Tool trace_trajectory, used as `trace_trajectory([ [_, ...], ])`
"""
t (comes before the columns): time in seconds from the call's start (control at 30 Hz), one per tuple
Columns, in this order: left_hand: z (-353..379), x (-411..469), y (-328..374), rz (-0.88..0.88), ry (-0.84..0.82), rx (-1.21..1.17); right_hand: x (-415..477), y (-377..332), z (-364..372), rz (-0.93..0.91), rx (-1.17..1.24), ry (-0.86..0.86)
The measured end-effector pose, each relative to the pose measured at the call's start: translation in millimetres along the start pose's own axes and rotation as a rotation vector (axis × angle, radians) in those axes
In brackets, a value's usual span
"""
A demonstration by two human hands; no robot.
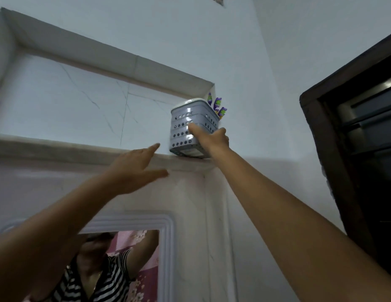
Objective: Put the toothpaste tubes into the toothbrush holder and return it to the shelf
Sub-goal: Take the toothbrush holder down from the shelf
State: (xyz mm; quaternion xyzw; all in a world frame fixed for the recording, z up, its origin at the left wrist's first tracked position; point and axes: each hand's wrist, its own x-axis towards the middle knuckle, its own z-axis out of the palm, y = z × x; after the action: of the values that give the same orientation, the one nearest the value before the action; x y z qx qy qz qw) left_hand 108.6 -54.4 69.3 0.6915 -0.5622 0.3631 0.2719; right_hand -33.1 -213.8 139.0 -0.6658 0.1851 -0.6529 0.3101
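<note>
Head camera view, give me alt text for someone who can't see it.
A person's right hand grips a grey perforated toothbrush holder at the edge of a high wall shelf, toothbrushes poking from its top. The left hand reaches open beside it, empty. A mirror hangs below.

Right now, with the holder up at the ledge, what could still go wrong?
1. The toothbrush holder looks tilted, its base near the front edge of the shelf; if let go now it may tip off.
2. Only the right hand touches it, fingers against its side; the left hand is open and apart, so a slip has no backup.
3. The toothbrushes lean out of the top and might spill.
</note>
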Motion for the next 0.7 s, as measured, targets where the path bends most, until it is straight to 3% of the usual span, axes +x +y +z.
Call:
trace_trajectory([
  [0.1,-14.2,0.6,22.3,-0.076,0.042,-0.601,-9.2,-3.2,-17.0,-0.016,0.111,-0.102],
  [0.27,-19.0,-5.4,72.2,-0.111,0.151,-1.012,-57.2,6.6,-42.5,0.01,0.248,-0.399],
  [0.33,-3.7,-20.3,79.2,-0.216,0.181,-1.108,-89.3,21.2,-52.3,0.018,0.274,-0.534],
  [0.4,19.9,-51.8,76.6,-0.292,0.103,-1.179,-122.6,46.8,-58.1,-0.015,0.354,-0.614],
  [0.47,52.2,-90.8,69.5,-0.355,0.044,-1.288,-163.2,82.9,-57.8,-0.022,0.447,-0.633],
  [0.57,112.6,-169.1,63.2,-0.446,0.129,-1.29,-237.6,156.7,-49.0,0.073,0.458,-0.625],
  [0.7,186.5,-308.9,60.4,-0.548,-0.17,-1.253,-349.6,254.9,-47.1,0.267,0.414,-0.697],
])
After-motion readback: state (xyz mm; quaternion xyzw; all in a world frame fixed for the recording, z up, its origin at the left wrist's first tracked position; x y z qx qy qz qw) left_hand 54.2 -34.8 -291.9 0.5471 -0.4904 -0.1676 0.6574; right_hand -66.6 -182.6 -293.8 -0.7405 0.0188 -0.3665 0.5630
